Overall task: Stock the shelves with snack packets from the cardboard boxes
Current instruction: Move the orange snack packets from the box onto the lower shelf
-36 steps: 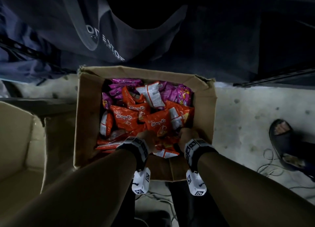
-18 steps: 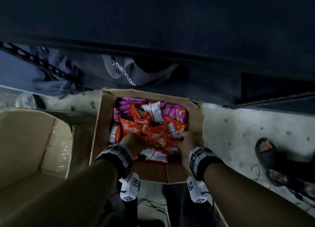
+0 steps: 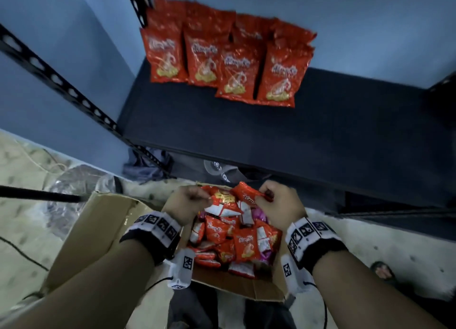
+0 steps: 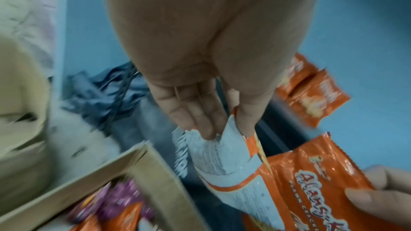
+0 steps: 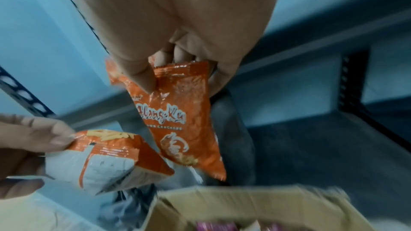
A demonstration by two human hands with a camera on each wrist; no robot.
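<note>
My left hand [image 3: 190, 200] pinches the top edge of an orange snack packet [image 4: 227, 162] whose white back faces the left wrist camera. My right hand [image 3: 276, 202] grips another orange packet [image 5: 180, 117] by its top, front side showing, and it hangs down. Both hands are raised above the open cardboard box [image 3: 237, 285], which holds several orange and purple packets [image 3: 244, 239]. On the dark shelf [image 3: 246, 131] ahead, a row of orange packets [image 3: 222, 57] stands at the back against the blue wall.
A second cardboard box [image 3: 96, 227] sits left of the first on the pale floor. Clear plastic wrap [image 3: 71, 188] and cables lie at the left. Black perforated shelf posts [image 3: 61, 84] rise on the left. Another person's sandalled foot [image 3: 382, 270] is at the lower right.
Both hands have lifted out of the box, each with an orange packet. The head view has tilted up, and the shelf with its row of packets has come into sight.
</note>
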